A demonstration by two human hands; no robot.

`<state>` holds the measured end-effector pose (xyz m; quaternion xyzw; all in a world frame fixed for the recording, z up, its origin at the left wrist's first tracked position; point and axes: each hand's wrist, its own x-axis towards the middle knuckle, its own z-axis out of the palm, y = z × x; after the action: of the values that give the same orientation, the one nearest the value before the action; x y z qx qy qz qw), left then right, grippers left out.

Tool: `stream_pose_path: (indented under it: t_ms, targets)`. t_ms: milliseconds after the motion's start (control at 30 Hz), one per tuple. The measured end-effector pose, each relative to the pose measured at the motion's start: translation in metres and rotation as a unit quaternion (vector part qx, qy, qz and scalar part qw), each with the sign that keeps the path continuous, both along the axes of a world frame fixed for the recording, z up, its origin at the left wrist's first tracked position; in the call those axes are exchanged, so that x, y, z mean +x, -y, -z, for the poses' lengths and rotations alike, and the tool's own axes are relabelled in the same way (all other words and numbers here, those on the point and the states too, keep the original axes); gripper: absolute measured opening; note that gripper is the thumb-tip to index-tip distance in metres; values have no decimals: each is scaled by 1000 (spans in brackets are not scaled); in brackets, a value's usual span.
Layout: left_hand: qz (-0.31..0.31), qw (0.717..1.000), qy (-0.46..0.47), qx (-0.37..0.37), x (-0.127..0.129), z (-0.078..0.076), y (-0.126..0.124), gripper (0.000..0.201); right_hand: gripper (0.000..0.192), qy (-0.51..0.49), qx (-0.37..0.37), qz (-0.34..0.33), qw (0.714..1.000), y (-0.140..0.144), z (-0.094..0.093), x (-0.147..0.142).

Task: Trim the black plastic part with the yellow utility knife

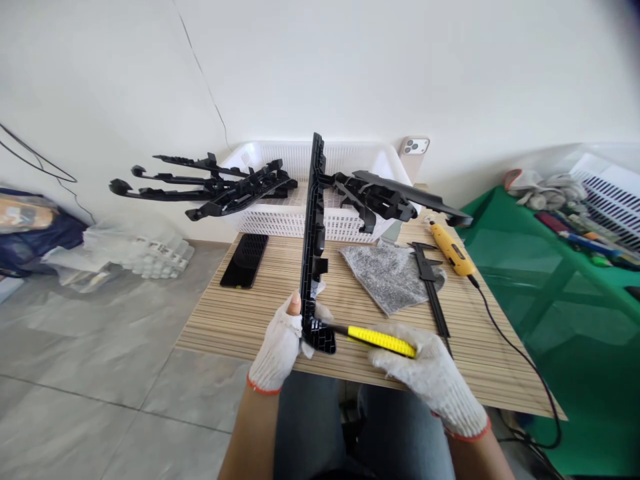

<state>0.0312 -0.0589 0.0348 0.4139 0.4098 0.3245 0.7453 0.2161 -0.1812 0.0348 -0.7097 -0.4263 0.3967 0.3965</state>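
My left hand (283, 343), in a white knit glove with the thumb tip bare, is closed around the lower end of a long black plastic trim piece (311, 247). The piece stands up lengthwise above the table's front edge, its ribbed side showing. A slim tool with a ribbed yellow handle (383, 339) and a dark front end is in my right hand (425, 363), gloved as well. The tool's dark end meets the foot of the trim piece; its exact tip cannot be made out. Behind the piece is a white plastic basket (280, 223).
Several black trim pieces (235, 190) lie across the basket's left side, and more (395, 197) across its right. On the striped table (270, 273) are a black phone (245, 260), grey cloth (385, 273), caliper (431, 287) and corded yellow tool (453, 250). A green-covered stand (530, 267) is at right.
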Motion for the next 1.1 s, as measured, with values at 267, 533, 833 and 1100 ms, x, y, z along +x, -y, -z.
stream_pose_path:
  t_ms: [267, 533, 833, 1100]
  targets:
    - [0, 1000, -26, 12, -2, -3, 2, 92, 43, -4, 6, 0, 1000, 0, -1, 2]
    - [-7, 1000, -7, 4, 1, -6, 3, 93, 45, -6, 4, 11, 1000, -1, 1, 4]
    - [7, 1000, 4, -2, 0, -7, 1, 92, 46, -5, -3, -5, 1000, 0, 2, 4]
    - [3, 1000, -13, 6, 0, -11, 2, 90, 44, 12, 12, -15, 1000, 0, -1, 5]
